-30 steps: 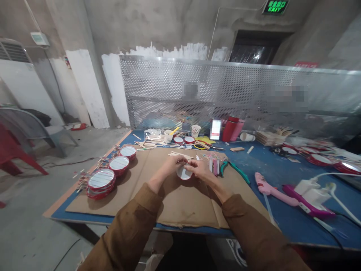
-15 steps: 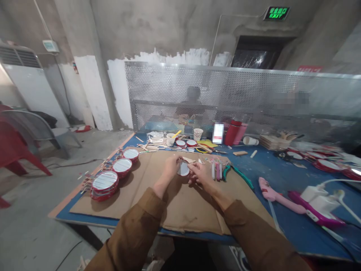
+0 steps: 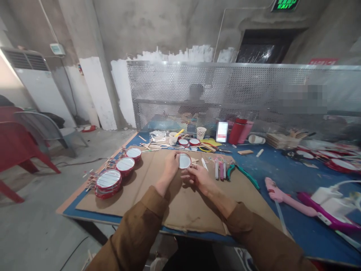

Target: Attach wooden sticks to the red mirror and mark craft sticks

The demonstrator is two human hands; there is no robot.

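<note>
A: Holding what?

B: Holding a round disc [image 3: 185,161] with 2 hands; pale face, dark reddish rim. Held above the cardboard [image 3: 194,210], close to its far edge, roughly midway between left and right edges.

A: Fingers?

B: Pinching the left rim with the left hand [image 3: 171,167]. Grasping the lower right rim with thumb and fingertips of the right hand [image 3: 199,178]; curling the other fingers below.

A: Changed since 1.0 s ago?

B: Yes. Gripped then at the far rim with both hands, fingers close together; gripped now at opposite sides. Tipped up more toward the camera, with the face fully bared instead of partly covered. Brought nearer the cardboard's far edge as well.

A: Unmoved?

B: Found as before along the cardboard's left edge: a row of red-rimmed drums [image 3: 125,164], 3 pale faces showing.

A: Beside the right hand?

B: Noted just past it: a white stick [image 3: 204,164], then small pink and grey bars [image 3: 221,171], then green-handled pliers [image 3: 244,175] along the right edge, near the far right corner. Seen farther right, on the blue table [image 3: 278,165]: a pink glue gun [image 3: 279,195].
</note>
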